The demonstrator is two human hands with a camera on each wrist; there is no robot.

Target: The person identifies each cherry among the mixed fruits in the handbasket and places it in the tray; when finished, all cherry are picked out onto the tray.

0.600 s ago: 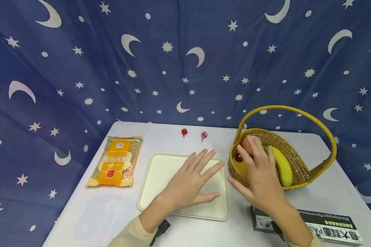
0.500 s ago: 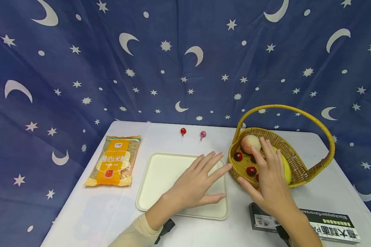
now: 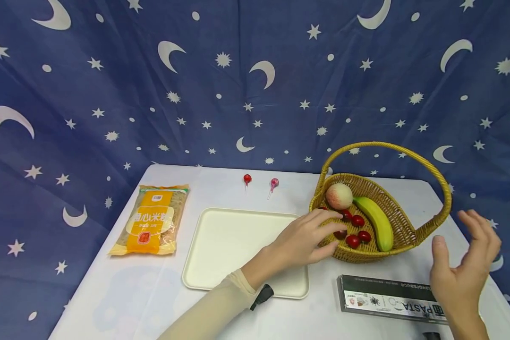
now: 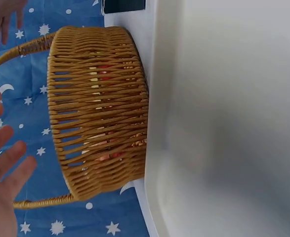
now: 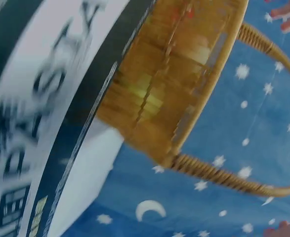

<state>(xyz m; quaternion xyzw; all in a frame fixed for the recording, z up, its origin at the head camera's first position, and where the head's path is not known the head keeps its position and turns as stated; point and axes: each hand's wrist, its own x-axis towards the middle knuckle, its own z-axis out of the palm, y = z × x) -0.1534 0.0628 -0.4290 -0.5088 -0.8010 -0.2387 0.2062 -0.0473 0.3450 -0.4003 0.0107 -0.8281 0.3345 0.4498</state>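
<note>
A wicker basket [image 3: 401, 217] with a tall handle holds a peach [image 3: 339, 196], a banana [image 3: 376, 222] and several cherries [image 3: 352, 241]. My left hand [image 3: 301, 241] is at the basket's left side, its loosely bent fingers over the near left rim and some cherries. Whether it touches the rim I cannot tell; nothing is seen in its grasp. To the right of the basket, my right hand [image 3: 467, 269] is raised, thumb and fingers spread apart and holding nothing. The left wrist view has the basket's woven side [image 4: 100, 113] beside my left fingers [image 4: 11, 168].
A cream tray [image 3: 229, 245] lies left of the basket, partly under my left forearm. A rice noodle bag [image 3: 153, 219] is at the far left. Two lollipops, red [image 3: 247, 179] and pink [image 3: 274, 182], lie behind the tray. A pasta box [image 3: 386, 300] lies in front of the basket.
My right hand has moved from above the basket out to its right side, uncovering the fruit. My left hand has shifted rightward from over the tray to the basket's left rim.
</note>
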